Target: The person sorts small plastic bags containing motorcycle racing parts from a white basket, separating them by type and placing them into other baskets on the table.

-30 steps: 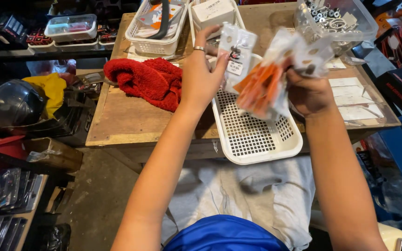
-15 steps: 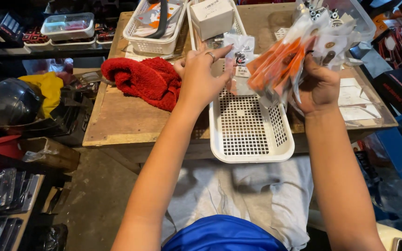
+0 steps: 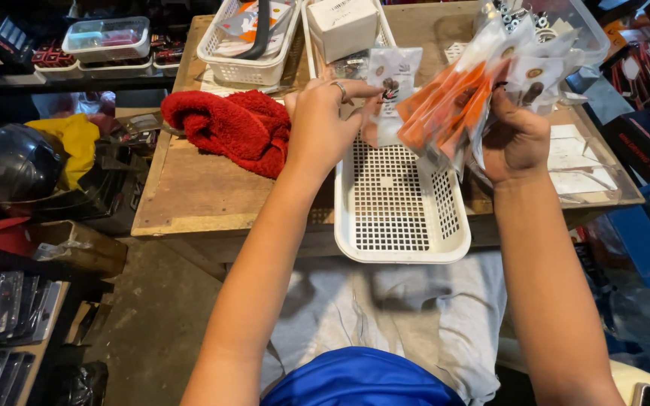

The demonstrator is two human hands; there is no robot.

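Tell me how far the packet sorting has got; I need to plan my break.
Done: nothing shows as finished; the white basket in front holds no packets. In hand: the left hand holds one small packet over the basket, and the right hand grips a fanned bunch of orange and clear packets. Left: that whole bunch.

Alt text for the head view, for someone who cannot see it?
Left hand holds one small clear packet while the right hand grips a bunch of orange-and-white packets, above an empty white basket on a wooden table beside a red towel.
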